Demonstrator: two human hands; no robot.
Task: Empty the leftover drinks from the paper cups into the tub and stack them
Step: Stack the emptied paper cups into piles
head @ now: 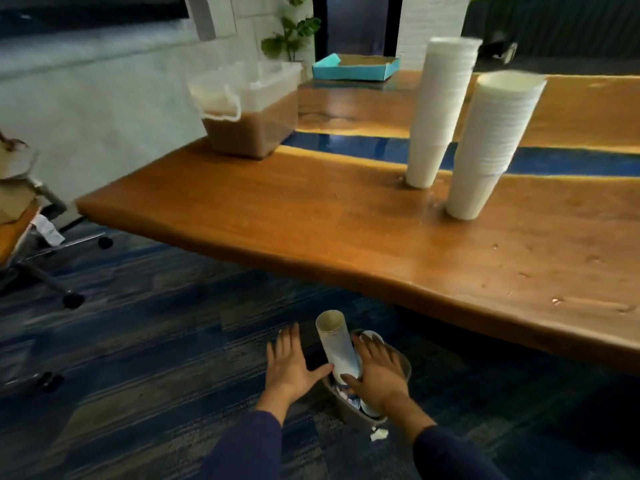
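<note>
Paper cups nested into a short stack (337, 344) stand up out of a grey waste bin (403, 363) on the blue carpet (138, 341), just below the near edge of the wooden table (311, 220); the stack leans slightly, its open mouth toward the camera. The right hand (375, 370) lies against the stack's right side over the bin, fingers straight and spread, thumb reaching round the stack's base; whether it truly grips the stack cannot be told. The left hand (289, 363) is spread flat, fingers apart, its thumb tip touching the stack's lower left side; more crumpled cups and paper lie inside the bin, and a scrap of paper (379, 434) sits on the carpet just beside it.

On the table, two tall stacks of white cups stand upright and near each other, the nearer stack (485, 157) in front of the farther stack (436, 112); well apart to the left, at the table's corner, a clear plastic tub (249, 116) holds brown liquid; behind it lies a teal cardboard tray (356, 67); an office chair (38, 237) stands at the left.
</note>
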